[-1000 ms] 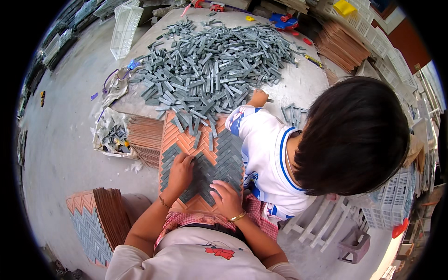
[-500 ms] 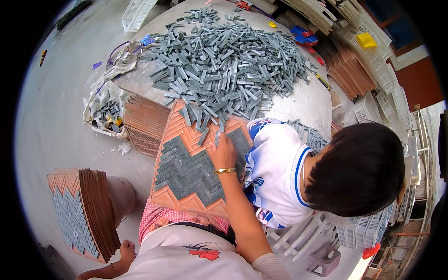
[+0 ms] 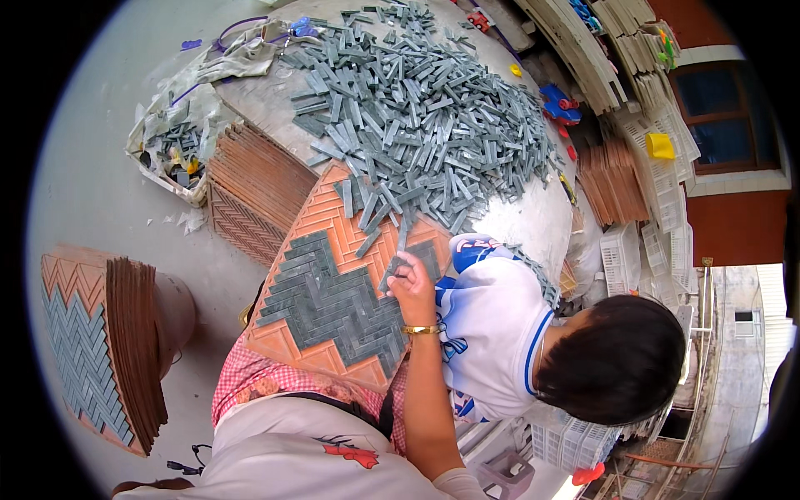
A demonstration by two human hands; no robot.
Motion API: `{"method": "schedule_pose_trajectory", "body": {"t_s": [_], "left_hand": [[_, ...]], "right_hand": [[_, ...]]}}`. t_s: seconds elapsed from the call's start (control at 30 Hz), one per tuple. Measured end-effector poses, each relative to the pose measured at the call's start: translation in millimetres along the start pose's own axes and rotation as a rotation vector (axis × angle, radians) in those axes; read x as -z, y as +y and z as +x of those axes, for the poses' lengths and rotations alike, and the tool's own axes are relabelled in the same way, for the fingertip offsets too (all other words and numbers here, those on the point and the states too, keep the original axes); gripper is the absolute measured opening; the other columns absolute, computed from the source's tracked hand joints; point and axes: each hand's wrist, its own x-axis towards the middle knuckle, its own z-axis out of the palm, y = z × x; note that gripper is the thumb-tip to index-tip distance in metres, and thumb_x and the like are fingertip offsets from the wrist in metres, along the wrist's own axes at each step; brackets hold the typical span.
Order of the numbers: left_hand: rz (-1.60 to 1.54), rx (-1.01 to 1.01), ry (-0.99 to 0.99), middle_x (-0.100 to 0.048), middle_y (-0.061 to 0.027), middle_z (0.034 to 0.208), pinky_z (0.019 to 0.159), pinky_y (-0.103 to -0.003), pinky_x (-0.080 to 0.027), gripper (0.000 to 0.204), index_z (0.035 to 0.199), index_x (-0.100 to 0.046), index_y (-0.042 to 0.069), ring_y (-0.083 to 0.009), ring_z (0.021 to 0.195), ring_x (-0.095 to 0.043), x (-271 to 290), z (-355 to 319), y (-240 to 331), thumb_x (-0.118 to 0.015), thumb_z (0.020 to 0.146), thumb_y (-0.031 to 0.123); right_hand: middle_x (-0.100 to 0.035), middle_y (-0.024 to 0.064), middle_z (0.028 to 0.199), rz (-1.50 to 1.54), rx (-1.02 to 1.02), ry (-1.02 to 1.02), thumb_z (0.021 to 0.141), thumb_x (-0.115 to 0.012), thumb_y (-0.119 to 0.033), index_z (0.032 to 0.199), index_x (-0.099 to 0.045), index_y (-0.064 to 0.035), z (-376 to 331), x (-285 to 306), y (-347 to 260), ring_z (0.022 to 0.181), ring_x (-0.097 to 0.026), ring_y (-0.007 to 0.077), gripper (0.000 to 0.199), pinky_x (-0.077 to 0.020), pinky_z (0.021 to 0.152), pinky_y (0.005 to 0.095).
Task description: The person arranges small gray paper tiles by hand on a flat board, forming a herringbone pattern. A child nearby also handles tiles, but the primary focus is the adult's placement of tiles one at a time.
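My right hand [image 3: 411,293], with a gold bracelet at the wrist, is over the right part of an orange herringbone-grooved tray [image 3: 271,340]. Its fingers are closed on a dark grey stone strip [image 3: 389,273]. Many strips [image 3: 321,287] lie fitted in the tray's grooves in a zigzag band. Grooves at the tray's far end and near corners show bare orange. A few loose strips [image 3: 367,242] lie over the far grooves, at the foot of a big heap of grey strips [image 3: 425,117] on the table. My left hand is out of view.
A child [image 3: 500,325] in a white and blue top stands close against the tray's right side. Stacked orange trays [image 3: 258,187] stand at its left, another stack [image 3: 133,350] farther left. A lined crate [image 3: 171,167] holds scraps. White plastic baskets [image 3: 621,254] line the right.
My view has shifted, so the scene sits differently. My right hand has drawn back toward me from the loose strips, holding a strip. My left hand has left the view.
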Motion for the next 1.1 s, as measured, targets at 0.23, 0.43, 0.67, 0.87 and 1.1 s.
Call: {"method": "schedule_pose_trajectory", "body": {"t_s": [0.23,0.43,0.67,0.87,1.1], "left_hand": [[0.086,-0.072,-0.084,-0.055,-0.0084,0.067,0.06,-0.032,-0.046,0.007,0.083,-0.059,0.003,-0.0164,0.066,-0.056,-5.1,22.2,24.5,-0.055,0.08,0.007],[0.138,-0.124,-0.133,-0.055,-0.0084,0.069,0.061,-0.032,-0.046,0.007,0.084,-0.059,0.003,-0.0166,0.067,-0.056,-9.8,35.2,32.8,-0.055,0.08,0.007],[0.169,-0.155,-0.167,-0.057,-0.0085,0.07,0.062,-0.032,-0.047,0.008,0.085,-0.06,0.003,-0.017,0.069,-0.057,-11.4,43.7,34.5,-0.056,0.08,0.008],[0.19,-0.181,-0.196,-0.057,-0.0086,0.072,0.063,-0.033,-0.047,0.009,0.085,-0.061,0.003,-0.0172,0.07,-0.058,-13.0,52.4,36.2,-0.056,0.08,0.009],[0.22,-0.21,-0.226,-0.058,-0.0087,0.074,0.063,-0.033,-0.047,0.01,0.086,-0.062,0.004,-0.0176,0.071,-0.058,-14.7,61.0,38.3,-0.056,0.08,0.009]], "right_hand": [[-0.062,0.0066,0.088,-0.531,0.175,-0.042,0.078,-0.06,0.006,0.113,-0.059,-0.0044,9.4,-7.0,-1.2,0.078,-0.061,0.0125,0.036,-0.0508,0.067,0.0253],[-0.067,0.0096,0.087,-0.786,0.247,-0.076,0.076,-0.062,0.005,0.11,-0.062,-0.0088,18.2,-12.2,-19.8,0.077,-0.064,0.0166,0.037,-0.0511,0.069,0.0277],[-0.061,0.0125,0.086,-0.86,0.359,-0.156,0.07,-0.068,0.006,0.103,-0.064,-0.0081,21.2,-9.8,-12.8,0.074,-0.062,0.0273,0.036,-0.0492,0.067,0.0342],[-0.06,0.0098,0.088,-0.908,0.459,-0.172,0.067,-0.072,0.006,0.102,-0.066,-0.0079,14.5,-5.3,-12.8,0.072,-0.06,0.023,0.038,-0.0484,0.065,0.0312],[-0.061,0.0117,0.092,-0.937,0.433,-0.125,0.068,-0.072,0.003,0.102,-0.065,-0.0053,10.6,-4.0,-15.1,0.07,-0.06,0.0238,0.036,-0.0492,0.066,0.0325]]}}
